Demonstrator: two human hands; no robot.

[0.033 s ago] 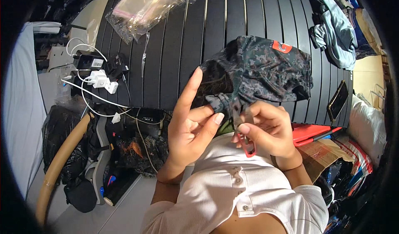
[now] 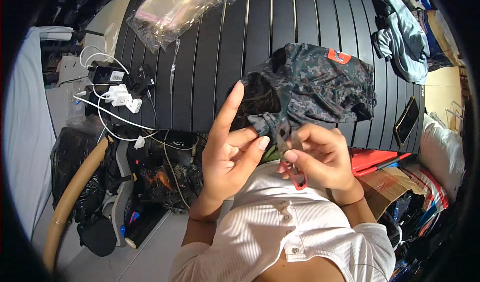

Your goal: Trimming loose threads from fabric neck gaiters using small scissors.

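A dark camouflage garment (image 2: 330,89) with a red patch lies across the near part of the slatted black table. My left hand (image 2: 227,147) pinches a gathered edge of it between thumb and fingers, with the index finger pointing up and away. In my right hand (image 2: 322,154) is a pair of thread snips (image 2: 299,178) with a red handle. Their metal blades point away from me, close beside the pinched cloth. Whether the blades touch the cloth or a thread, I cannot tell.
A clear plastic bag (image 2: 175,9) lies at the table's far left. White chargers and cables (image 2: 120,96) sit on the left edge. A phone (image 2: 406,121) rests at the right edge, with grey cloth (image 2: 404,42) beyond it. A cardboard tube (image 2: 75,202) stands lower left.
The snips have shifted slightly in my right hand, and their blades show more plainly. My left hand and the garment have hardly moved.
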